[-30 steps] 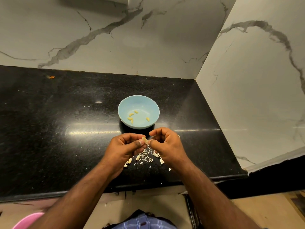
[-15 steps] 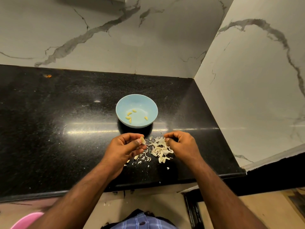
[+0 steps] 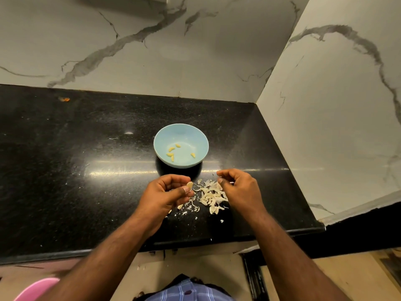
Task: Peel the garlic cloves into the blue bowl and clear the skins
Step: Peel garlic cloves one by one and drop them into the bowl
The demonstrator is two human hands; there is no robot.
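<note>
Head view, the only one given, looks down on a speckled black stone countertop (image 3: 65,170) set into a corner of white marble-veined wall. Left hand (image 3: 165,194) pinches a small pale garlic clove (image 3: 190,185) between thumb and curled fingers, the clove poking out at the fingertips. Its long axis seems to run roughly upright, tilted a little toward the bowl, though it is too small to be sure. Right hand (image 3: 238,189) hovers apart from the left, fingers loosely curled; a thin pale sliver at its fingertips may be a scrap of skin, but I cannot tell whether it grips anything. Between and just below the two hands lies a loose heap of papery white garlic skins (image 3: 211,196) on the counter. A round light-blue bowl (image 3: 161,140) sits just beyond the hands, straight ahead of the left fingertips, with five peeled yellowish cloves (image 3: 172,154) inside. Judging by this, the left hand is nearer the bowl, so the clove need only go forward over the near rim.
</note>
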